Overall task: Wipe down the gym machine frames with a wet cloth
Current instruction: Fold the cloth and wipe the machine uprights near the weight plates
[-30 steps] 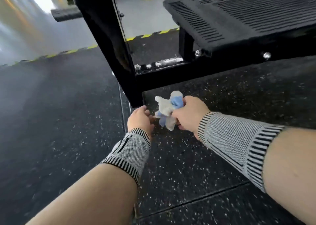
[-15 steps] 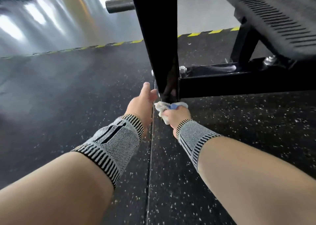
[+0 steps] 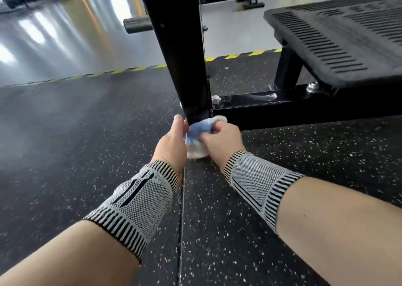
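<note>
Our right hand [image 3: 221, 137], gripping the cloth [image 3: 196, 133], has now brought it against the foot of the black post [image 3: 180, 57], while our left hand [image 3: 174, 142] has closed in beside it, grip unclear, so wiping can begin.

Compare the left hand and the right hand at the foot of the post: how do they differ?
The right hand grips the blue and white cloth with curled fingers; the left hand lies against the cloth with straighter fingers. The left hand is at the left side of the post; the right hand is at its right, near the base beam. Both wear striped grey wrist sleeves.
</note>
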A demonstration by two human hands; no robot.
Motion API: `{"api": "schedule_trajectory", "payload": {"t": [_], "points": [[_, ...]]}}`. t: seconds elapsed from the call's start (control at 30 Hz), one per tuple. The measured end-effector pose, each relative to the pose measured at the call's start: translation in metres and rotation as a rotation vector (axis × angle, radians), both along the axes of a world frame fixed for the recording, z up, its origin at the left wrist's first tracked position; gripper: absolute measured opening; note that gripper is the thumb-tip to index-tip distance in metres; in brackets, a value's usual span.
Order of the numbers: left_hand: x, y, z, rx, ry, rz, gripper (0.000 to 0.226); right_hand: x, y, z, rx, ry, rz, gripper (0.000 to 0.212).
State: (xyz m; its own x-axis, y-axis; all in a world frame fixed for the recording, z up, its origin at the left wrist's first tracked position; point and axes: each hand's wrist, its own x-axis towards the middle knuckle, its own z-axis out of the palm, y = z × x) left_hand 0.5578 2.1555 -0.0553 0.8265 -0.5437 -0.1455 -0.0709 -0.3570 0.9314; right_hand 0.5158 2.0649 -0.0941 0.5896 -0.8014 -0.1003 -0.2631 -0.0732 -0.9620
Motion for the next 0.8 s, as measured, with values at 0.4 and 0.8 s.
{"api": "schedule_trajectory", "payload": {"t": [0.4,0.8], "points": [[-0.019,0.026,0.079,0.041,-0.372,-0.051,0.020,-0.025,0.019,0.102,-0.329,-0.105,0.073,0.007],[-0.034,0.033,0.161,-0.100,-0.555,0.027,0.044,-0.035,0.036,0.188,-1.006,-0.210,-0.021,0.021]]}}
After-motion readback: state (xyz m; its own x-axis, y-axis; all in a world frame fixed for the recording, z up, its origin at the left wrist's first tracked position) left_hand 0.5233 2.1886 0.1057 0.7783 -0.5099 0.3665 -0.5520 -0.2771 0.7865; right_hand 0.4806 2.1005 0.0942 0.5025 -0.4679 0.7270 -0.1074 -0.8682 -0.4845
